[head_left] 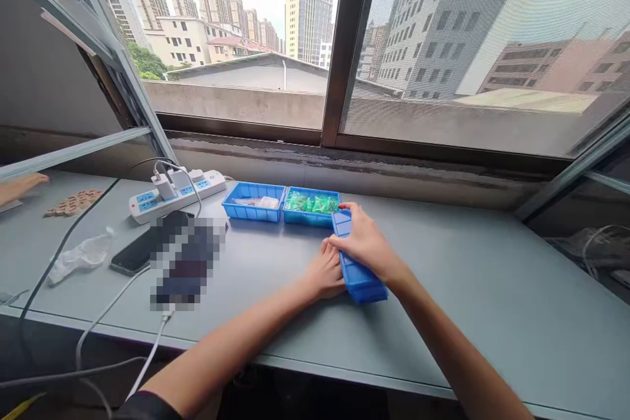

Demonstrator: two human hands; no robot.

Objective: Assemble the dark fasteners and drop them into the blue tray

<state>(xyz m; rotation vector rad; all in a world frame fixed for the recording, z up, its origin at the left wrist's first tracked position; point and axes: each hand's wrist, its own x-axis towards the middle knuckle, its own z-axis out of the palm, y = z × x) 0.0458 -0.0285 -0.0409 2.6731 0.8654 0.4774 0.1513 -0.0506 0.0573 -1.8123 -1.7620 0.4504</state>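
A long blue plastic tray [359, 279] lies on the grey table [467, 289] in front of me, pointing away. My right hand [367, 243] lies over its top, fingers curled round it. My left hand [325, 272] presses against the tray's left side with its fingers closed along it. Just beyond stand two more blue trays side by side: the left one [254, 202] holds clear packets, the right one [311, 205] holds green packets.
A white power strip [172, 193] with chargers and cables sits at the back left, with phones [142, 246] and a crumpled clear bag [81, 254] near it. Another person's hand [20, 185] shows at the far left. A window runs behind the table.
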